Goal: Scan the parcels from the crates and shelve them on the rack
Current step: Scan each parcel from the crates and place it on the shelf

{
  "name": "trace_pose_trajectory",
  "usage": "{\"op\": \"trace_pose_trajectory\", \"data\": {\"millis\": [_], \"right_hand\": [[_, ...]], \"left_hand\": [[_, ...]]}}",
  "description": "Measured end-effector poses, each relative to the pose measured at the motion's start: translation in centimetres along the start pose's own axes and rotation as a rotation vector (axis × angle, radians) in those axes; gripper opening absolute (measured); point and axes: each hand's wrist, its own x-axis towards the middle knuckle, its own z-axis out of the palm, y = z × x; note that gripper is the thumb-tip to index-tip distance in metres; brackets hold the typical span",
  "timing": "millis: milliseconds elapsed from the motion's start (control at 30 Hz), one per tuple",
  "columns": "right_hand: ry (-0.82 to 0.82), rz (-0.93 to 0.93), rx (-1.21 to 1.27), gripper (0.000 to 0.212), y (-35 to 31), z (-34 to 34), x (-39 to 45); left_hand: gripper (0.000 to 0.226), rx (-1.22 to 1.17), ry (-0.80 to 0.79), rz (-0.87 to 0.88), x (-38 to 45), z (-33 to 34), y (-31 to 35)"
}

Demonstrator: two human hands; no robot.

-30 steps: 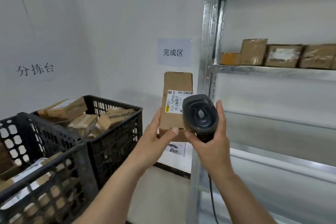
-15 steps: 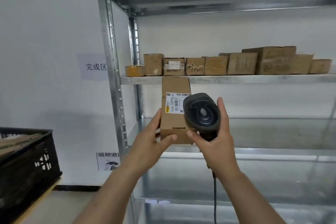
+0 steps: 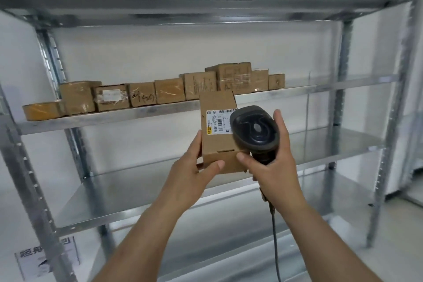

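Left hand (image 3: 194,167) gripping upright cardboard parcel (image 3: 217,144), right hand (image 3: 272,162) clasping barcode scanner (image 3: 254,130); held just below shelved parcel row (image 3: 160,91), left hand nearer.

**What the view kept from you**

Your scanner (image 3: 254,131) covered the right part of the parcel's (image 3: 218,135) label (image 3: 217,121), so the barcode ran out of sight behind its head (the small print was too fine to read anyway). Your right hand (image 3: 272,167) hid the scanner's handle, and its cable (image 3: 275,247) ran off the bottom edge. Your left hand (image 3: 194,171) hid the parcel's lower left corner. The sign (image 3: 45,256) at lower left was blurred and crossed by the rack (image 3: 29,181) post. Both forearms were cut off below.
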Motion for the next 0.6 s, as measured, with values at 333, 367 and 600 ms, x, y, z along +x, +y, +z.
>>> {"op": "trace_pose_trajectory", "data": {"millis": [333,367,600], "right_hand": [[0.211,-0.019,-0.098,0.103,3.8,-9.4,4.1],[0.224,-0.022,-0.110,0.103,4.2,-10.1,4.8],[0.356,-0.068,-0.086,0.101,7.9,-14.4,11.6]], "left_hand": [[0.070,-0.053,-0.189,0.096,7.8,10.2,1.7],[0.070,-0.052,-0.201,0.113,8.7,11.0,1.9],[0.066,-0.081,-0.228,0.199,16.6,16.5,2.7]]}}
